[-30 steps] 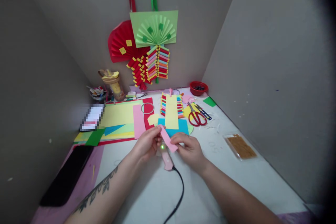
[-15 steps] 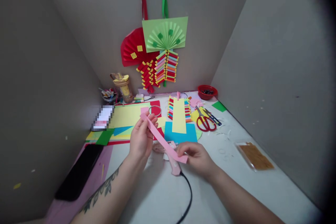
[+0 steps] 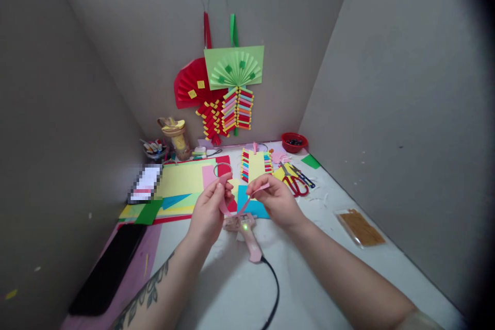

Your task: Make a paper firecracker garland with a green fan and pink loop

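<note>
A narrow pink paper strip (image 3: pixel 224 205) is held at both ends, its middle sagging in a curve between my hands. My left hand (image 3: pixel 209 211) pinches one end between thumb and fingers. The other end is gripped by the fingertips of my right hand (image 3: pixel 276 201), with a short tip sticking out past them. Just below the strip, a pink glue gun (image 3: pixel 251 245) with a small lit green light lies on the table, its black cord (image 3: pixel 275 289) running toward me. Beyond my right hand is a yellow paper panel (image 3: pixel 256 165) edged with colourful paper rolls.
Red-handled scissors (image 3: pixel 296 185) and small snips (image 3: pixel 303 176) lie right of the panel. Coloured paper sheets (image 3: pixel 181 180), a phone (image 3: pixel 146 183) and a black flat object (image 3: pixel 110 270) are at left. A red bowl (image 3: pixel 294 143) stands behind; paper fans (image 3: pixel 235 69) hang on the wall.
My right hand has moved up and closer to my left, so the strip went from stretched straight to bent in a loop. The view has shifted slightly.
</note>
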The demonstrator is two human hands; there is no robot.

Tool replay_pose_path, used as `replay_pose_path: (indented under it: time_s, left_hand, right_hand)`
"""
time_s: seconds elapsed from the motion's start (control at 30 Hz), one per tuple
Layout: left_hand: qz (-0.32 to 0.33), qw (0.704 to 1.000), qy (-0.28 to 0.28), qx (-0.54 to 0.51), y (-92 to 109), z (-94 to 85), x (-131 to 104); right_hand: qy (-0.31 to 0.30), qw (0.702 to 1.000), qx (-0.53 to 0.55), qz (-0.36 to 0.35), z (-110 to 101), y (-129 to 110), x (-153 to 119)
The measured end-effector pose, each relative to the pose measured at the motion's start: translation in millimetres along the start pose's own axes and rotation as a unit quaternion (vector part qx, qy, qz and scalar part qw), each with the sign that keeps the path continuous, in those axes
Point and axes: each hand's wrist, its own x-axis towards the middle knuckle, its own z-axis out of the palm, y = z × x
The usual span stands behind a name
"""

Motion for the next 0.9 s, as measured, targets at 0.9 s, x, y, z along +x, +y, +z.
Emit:
replay_pose_path:
  time_s: [0.9]
  left_hand:
    - [0.104,0.948,0.048,0.296,-2,-2.7,-5]
  right_hand:
    - [-0.005,0.953,-0.302,-0.037,2,-30,8]
